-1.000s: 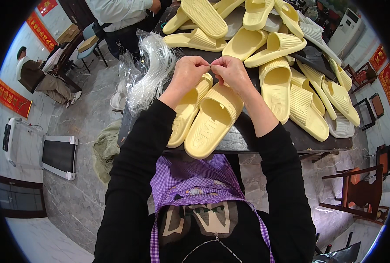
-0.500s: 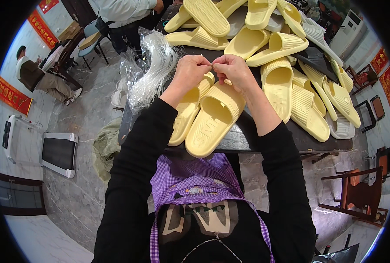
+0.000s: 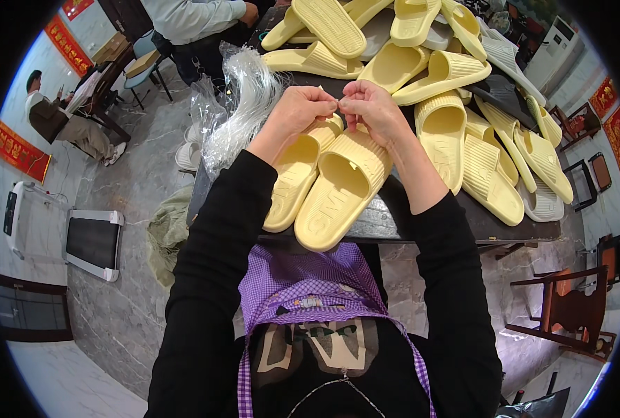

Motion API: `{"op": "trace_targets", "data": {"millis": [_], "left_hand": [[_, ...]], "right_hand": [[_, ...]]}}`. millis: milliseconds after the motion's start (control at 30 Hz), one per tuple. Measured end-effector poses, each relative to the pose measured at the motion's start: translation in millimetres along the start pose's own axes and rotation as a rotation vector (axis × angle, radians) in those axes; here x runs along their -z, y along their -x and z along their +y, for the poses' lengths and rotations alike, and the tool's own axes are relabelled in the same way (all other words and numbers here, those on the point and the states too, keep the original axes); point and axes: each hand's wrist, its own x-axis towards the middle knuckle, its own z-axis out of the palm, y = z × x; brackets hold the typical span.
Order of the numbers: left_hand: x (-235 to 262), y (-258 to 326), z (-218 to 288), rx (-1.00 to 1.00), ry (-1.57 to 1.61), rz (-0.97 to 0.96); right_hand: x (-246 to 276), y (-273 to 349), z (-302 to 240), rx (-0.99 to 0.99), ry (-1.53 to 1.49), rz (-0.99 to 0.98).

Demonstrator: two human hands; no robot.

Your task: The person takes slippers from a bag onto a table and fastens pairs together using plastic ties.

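Note:
Two yellow slide slippers lie side by side at the table's near edge, the left slipper (image 3: 289,191) and the right slipper (image 3: 334,202), toes away from me. Just above their straps, my left hand (image 3: 297,115) and my right hand (image 3: 372,111) meet fingertip to fingertip. Both are closed in a pinch; whatever sits between the fingertips is too small to make out. Beside my left hand is a bundle of clear plastic strands (image 3: 243,111), partly in clear plastic wrap.
Many more yellow slippers (image 3: 440,143) are heaped at the back and right of the dark table (image 3: 376,219), with a few white and black ones. A person in a light shirt (image 3: 198,21) stands at the far left. A wooden chair (image 3: 568,306) stands to the right.
My hands stay together over the slippers, and the right fingers have lifted and bent slightly. The left wrist has shifted a little to the left. The slippers have hardly moved.

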Motion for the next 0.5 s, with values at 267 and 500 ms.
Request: {"op": "trace_targets", "data": {"millis": [267,500], "left_hand": [[2.2,-1.9,0.3,0.067,0.034,-0.037],[3.3,-1.9,1.7,0.096,0.052,-0.073]], "right_hand": [[-2.8,0.6,0.7,0.138,0.23,-0.01],[0.6,3.9,-5.9,0.177,0.312,-0.062]]}}
